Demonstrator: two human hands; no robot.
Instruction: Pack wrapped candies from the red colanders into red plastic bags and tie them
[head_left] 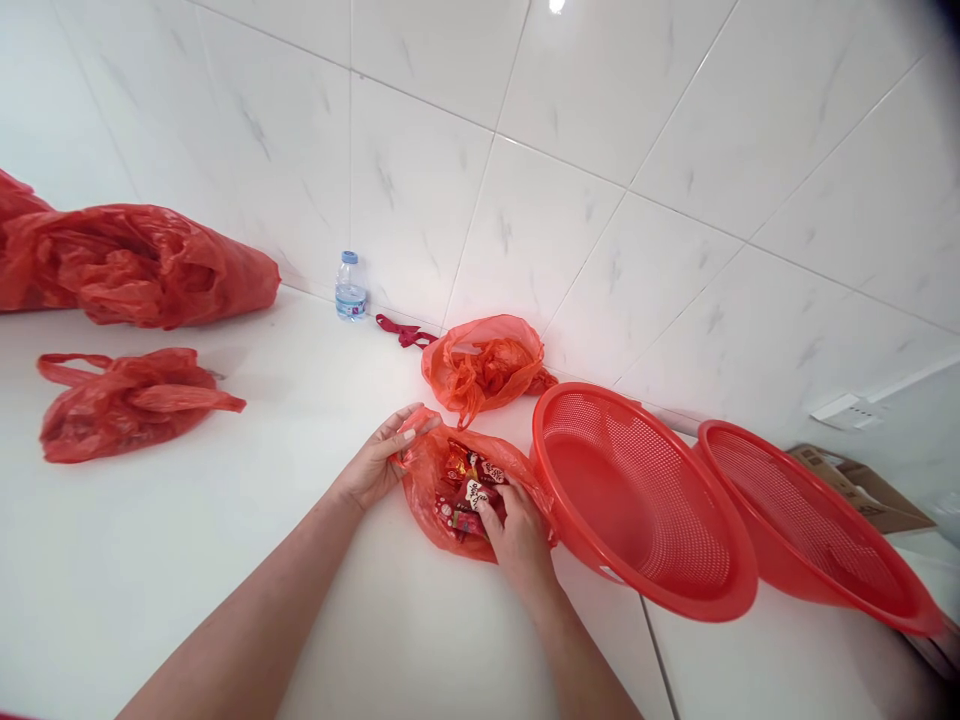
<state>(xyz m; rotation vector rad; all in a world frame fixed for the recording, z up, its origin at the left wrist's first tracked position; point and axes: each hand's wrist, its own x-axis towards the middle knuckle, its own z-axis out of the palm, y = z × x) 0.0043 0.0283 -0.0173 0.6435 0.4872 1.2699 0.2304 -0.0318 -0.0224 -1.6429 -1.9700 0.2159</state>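
Nearby, red baskets [645, 500] beside bag [431, 490]

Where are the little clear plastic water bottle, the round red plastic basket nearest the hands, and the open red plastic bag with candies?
Clear plastic water bottle [350, 287], head view, on its label.
Round red plastic basket [679, 590], head view, on its front rim.
Open red plastic bag [429, 505], head view, on its left wall.

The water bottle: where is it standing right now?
In the head view, the water bottle stands upright at the back of the white counter against the tiled wall, left of centre, between the large red bag and a red ribbon.
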